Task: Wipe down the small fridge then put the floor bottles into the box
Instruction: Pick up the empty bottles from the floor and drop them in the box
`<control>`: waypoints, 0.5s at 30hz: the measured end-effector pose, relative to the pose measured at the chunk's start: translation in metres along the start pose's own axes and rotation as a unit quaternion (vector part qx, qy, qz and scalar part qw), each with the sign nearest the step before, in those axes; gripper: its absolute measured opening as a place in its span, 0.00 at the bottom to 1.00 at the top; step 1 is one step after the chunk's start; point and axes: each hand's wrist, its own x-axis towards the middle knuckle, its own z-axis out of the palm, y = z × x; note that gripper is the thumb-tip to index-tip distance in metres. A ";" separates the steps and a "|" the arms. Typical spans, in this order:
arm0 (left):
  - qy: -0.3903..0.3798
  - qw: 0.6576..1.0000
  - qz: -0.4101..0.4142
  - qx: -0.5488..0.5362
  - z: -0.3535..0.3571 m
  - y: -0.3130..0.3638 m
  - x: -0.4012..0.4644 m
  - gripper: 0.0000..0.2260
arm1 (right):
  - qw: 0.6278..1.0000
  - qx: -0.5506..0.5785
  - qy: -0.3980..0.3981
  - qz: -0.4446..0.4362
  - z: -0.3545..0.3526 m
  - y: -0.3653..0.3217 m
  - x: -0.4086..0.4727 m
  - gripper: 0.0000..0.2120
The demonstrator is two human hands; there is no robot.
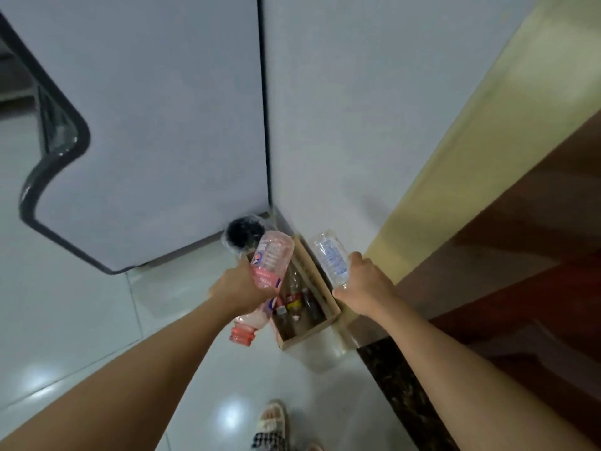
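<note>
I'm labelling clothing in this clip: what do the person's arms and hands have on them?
Nothing shows on either. Both forearms are bare to the frame's edge, with no sleeves in view. The left hand and right hand show no gloves, and no watch or bracelet is visible at the wrists.

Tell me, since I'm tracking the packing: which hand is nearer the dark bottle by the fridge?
Left. The left hand is just below the dark bottle; the right hand is across the box.

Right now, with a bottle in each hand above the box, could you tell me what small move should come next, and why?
Probably lower the pink plastic bottle in the left hand into the open wooden box; it already hangs over the opening.
</note>
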 end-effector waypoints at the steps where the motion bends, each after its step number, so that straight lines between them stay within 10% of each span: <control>1: -0.006 1.000 -0.018 -0.007 0.005 -0.004 0.007 0.32 | 1.000 -0.006 -0.009 -0.004 0.006 0.000 0.011 0.25; 15: -0.078 0.980 -0.163 -0.083 0.122 -0.039 0.124 0.30 | 0.989 0.022 -0.144 0.020 0.124 0.019 0.134 0.29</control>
